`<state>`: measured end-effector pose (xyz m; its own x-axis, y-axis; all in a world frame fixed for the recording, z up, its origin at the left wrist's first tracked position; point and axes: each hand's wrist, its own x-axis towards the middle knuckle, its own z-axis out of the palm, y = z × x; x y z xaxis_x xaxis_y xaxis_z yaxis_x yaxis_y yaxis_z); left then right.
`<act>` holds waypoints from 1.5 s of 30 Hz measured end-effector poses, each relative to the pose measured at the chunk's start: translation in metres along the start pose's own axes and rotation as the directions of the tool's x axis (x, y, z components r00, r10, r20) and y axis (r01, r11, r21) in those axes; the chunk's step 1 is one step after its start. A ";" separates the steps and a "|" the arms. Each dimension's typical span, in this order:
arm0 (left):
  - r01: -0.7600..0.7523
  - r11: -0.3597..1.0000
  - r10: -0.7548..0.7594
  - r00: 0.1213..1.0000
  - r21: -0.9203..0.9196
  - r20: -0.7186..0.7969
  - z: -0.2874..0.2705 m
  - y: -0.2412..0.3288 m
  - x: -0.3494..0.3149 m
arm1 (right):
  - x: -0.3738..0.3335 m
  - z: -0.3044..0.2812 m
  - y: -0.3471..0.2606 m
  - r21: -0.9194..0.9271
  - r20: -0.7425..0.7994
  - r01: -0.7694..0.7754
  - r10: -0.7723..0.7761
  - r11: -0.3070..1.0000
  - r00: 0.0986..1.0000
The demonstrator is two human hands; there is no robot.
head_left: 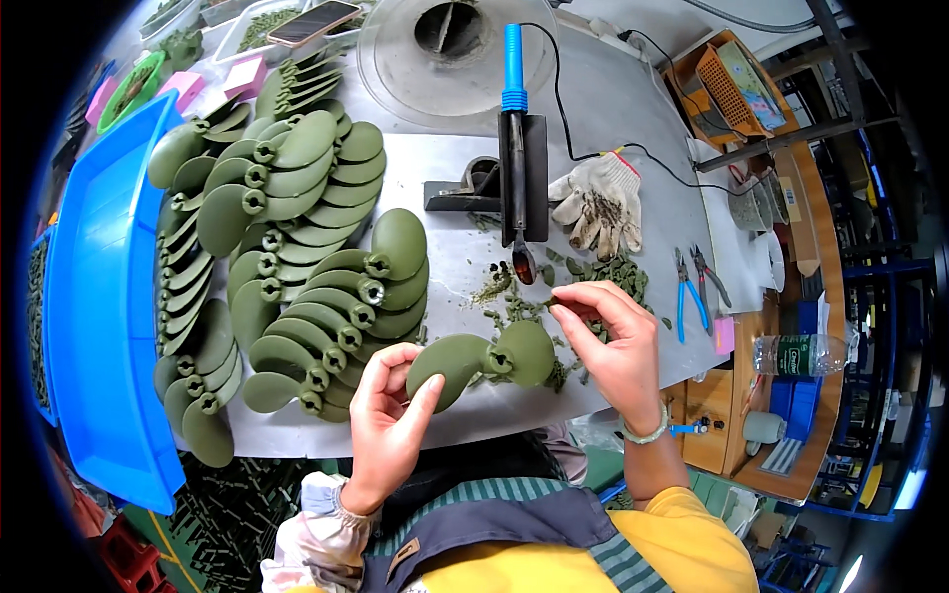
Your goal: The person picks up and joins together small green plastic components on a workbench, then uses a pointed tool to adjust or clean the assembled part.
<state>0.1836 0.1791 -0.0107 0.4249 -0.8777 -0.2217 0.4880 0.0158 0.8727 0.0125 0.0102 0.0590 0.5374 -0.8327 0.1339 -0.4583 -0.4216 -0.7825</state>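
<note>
A two-bladed propeller (455,364), smooth and olive green, is held between the two grips by its larger blade, pinched in the left grip (390,425); its notched hub and shorter-looking second blade are pointed rightward. By the right grip (628,351), closed at the fingertips, a small green scrap (551,301) is held. Beyond it, green trimmings (625,279) are strewn on the counter (450,287). Left of the left grip, matching propellers (346,193) are stacked in rows; farther ahead, a blue-handled soldering iron (517,168) is propped upright.

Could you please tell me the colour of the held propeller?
The propeller is olive green, best seen in the head view.
</note>
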 end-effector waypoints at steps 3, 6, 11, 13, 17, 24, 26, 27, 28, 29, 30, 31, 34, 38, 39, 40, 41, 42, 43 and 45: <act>0.006 1.000 -0.006 1.000 -0.005 0.000 0.002 -0.002 0.004 | 0.006 0.004 -0.002 -0.062 -0.012 0.036 -0.036 0.997 0.999; 0.016 1.000 -0.016 1.000 -0.006 0.014 0.001 -0.005 0.009 | 0.011 0.005 -0.001 -0.111 -0.013 0.038 -0.039 0.993 0.999; 0.023 1.000 -0.023 1.000 -0.015 0.013 -0.004 -0.010 0.011 | 0.013 0.006 -0.003 -0.122 -0.011 0.051 -0.053 0.991 0.999; 0.036 0.998 -0.034 0.999 -0.050 0.026 -0.005 -0.011 0.011 | 0.013 0.006 -0.006 -0.127 -0.008 0.056 -0.058 0.990 0.998; 0.087 0.994 -0.086 0.996 -0.059 0.031 -0.006 -0.009 0.011 | 0.011 0.005 -0.010 -0.118 -0.012 0.027 -0.028 0.993 1.000; 0.166 0.971 -0.160 0.986 -0.170 0.052 -0.008 -0.011 0.011 | 0.006 0.002 -0.010 -0.108 -0.021 0.050 -0.053 0.993 0.998; 0.182 0.963 -0.174 0.983 -0.201 0.056 -0.008 -0.011 0.011 | 0.006 0.002 -0.013 -0.080 -0.023 0.021 -0.023 0.997 0.999; 0.169 0.967 -0.161 0.985 -0.191 0.056 -0.009 -0.012 0.011 | 0.006 0.002 -0.013 -0.080 -0.022 0.022 -0.024 0.997 0.999; 0.155 0.971 -0.148 0.988 -0.183 0.055 -0.009 -0.012 0.010 | 0.008 0.002 -0.012 -0.141 -0.033 0.046 -0.051 0.989 0.998; 0.155 0.970 -0.148 0.988 -0.185 0.051 -0.008 -0.012 0.010 | 0.010 0.003 -0.011 -0.201 -0.039 0.069 -0.078 0.977 0.996; 0.064 0.995 -0.061 0.997 -0.080 0.038 -0.005 -0.011 0.010 | 0.012 0.005 -0.009 -0.201 -0.033 0.070 -0.079 0.977 0.996; -0.028 0.999 0.027 0.999 0.028 0.033 -0.002 -0.010 0.011 | 0.016 0.007 -0.006 -0.222 -0.033 0.080 -0.090 0.972 0.995; -0.053 0.995 0.053 0.999 0.081 0.004 0.005 -0.003 0.015 | 0.024 0.013 0.000 -0.289 -0.019 0.107 -0.117 0.951 0.993; -0.093 0.990 0.096 0.995 0.108 -0.026 0.008 -0.002 0.021 | 0.032 0.019 -0.001 -0.383 0.011 0.162 -0.171 0.910 0.985; -0.092 0.991 0.096 0.995 0.099 -0.031 0.009 -0.002 0.022 | 0.034 0.020 0.000 -0.405 0.026 0.192 -0.198 0.894 0.980; -0.089 0.992 0.092 0.995 0.095 -0.034 0.009 -0.001 0.023 | 0.035 0.022 0.001 -0.406 0.032 0.192 -0.196 0.894 0.980; -0.050 0.995 0.052 0.998 0.081 -0.028 0.009 0.000 0.024 | 0.036 0.023 0.002 -0.413 0.034 0.207 -0.212 0.887 0.977; -0.011 0.998 0.012 1.000 0.068 -0.021 0.009 0.001 0.025 | 0.037 0.024 0.003 -0.420 0.037 0.221 -0.227 0.880 0.973; -0.008 0.998 0.009 1.000 0.064 -0.023 0.009 0.001 0.026 | 0.038 0.024 0.003 -0.422 0.040 0.220 -0.225 0.879 0.974; 0.011 0.998 -0.009 1.000 0.059 -0.029 0.009 0.001 0.028 | 0.040 0.025 0.002 -0.456 0.050 0.224 -0.227 0.861 0.973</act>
<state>0.1884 0.1504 -0.0120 0.4423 -0.8634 -0.2425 0.4471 -0.0221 0.8942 0.0504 -0.0148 0.0476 0.6618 -0.6964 0.2775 -0.5972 -0.7135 -0.3664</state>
